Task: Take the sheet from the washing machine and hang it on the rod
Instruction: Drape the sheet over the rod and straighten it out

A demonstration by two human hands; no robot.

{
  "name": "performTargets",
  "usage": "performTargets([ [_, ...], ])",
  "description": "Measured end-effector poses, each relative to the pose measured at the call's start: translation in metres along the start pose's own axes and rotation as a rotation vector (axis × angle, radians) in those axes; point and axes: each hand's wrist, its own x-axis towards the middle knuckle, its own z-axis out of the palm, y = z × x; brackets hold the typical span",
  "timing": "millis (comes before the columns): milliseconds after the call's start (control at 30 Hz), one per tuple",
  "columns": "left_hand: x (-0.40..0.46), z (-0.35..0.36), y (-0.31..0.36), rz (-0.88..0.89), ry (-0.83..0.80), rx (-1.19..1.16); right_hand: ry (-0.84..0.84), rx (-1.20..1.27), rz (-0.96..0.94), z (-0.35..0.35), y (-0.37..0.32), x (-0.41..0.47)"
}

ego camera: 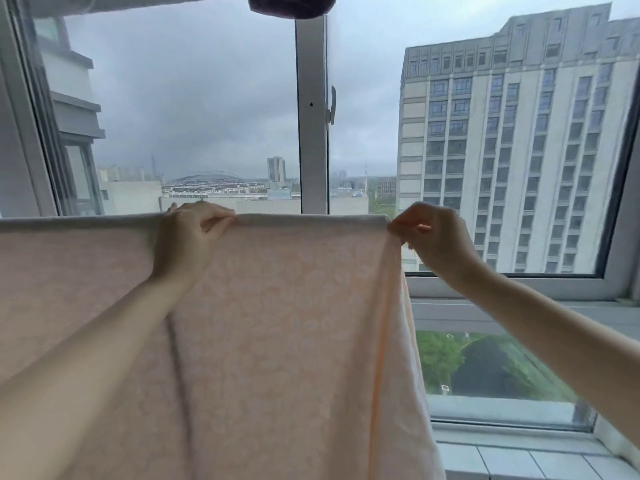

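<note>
A pale pink patterned sheet [284, 323] hangs folded over a horizontal line in front of the window; the rod itself is hidden under the fold. My left hand [188, 237] grips the top fold near its middle, fingers curled over the edge. My right hand [433, 237] pinches the sheet's top right corner between thumb and fingers. The sheet drapes down past the bottom of the view and runs off to the left.
A large window with a white centre post [311, 116] and handle [332, 105] stands right behind the sheet. A tiled sill [519, 459] lies at lower right. A dark cloth [292, 5] hangs at the top edge. Tall buildings stand outside.
</note>
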Motion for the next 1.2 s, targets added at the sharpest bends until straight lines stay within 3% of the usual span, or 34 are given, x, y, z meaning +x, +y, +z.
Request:
performTargets([
  [67, -0.002, -0.002, 0.007, 0.003, 0.015, -0.022, 0.015, 0.06, -0.006, -0.009, -0.002, 0.011],
  [200, -0.016, -0.001, 0.009, 0.02, 0.082, -0.052, 0.218, 0.234, 0.046, -0.03, -0.009, 0.043],
  [267, -0.024, -0.001, 0.009, 0.023, 0.11, -0.062, 0.134, 0.128, 0.021, -0.031, -0.008, 0.043],
  [367, -0.026, -0.002, 0.011, 0.01, 0.124, -0.069, -0.178, 0.106, 0.018, -0.016, -0.007, 0.018],
  [433, -0.026, -0.003, 0.013, -0.001, 0.128, -0.055, -0.255, 0.059, 0.019, -0.006, -0.003, 0.001],
  [733, -0.017, -0.009, 0.027, -0.086, 0.152, -0.061, -0.147, 0.098, -0.042, -0.003, 0.006, 0.003],
  [900, -0.012, -0.013, 0.028, -0.174, 0.189, -0.084, -0.326, -0.104, -0.202, -0.031, 0.001, 0.021],
  [1000, -0.017, -0.012, 0.033, -0.102, 0.231, -0.085, -0.183, 0.078, -0.161, -0.036, 0.0, 0.037],
  [1067, -0.022, -0.01, 0.034, -0.063, 0.231, -0.083, -0.128, 0.019, -0.154, -0.027, 0.004, 0.043],
  [1200, -0.034, -0.007, 0.029, 0.023, 0.085, -0.02, -0.365, -0.252, -0.159, -0.018, 0.011, 0.033],
])
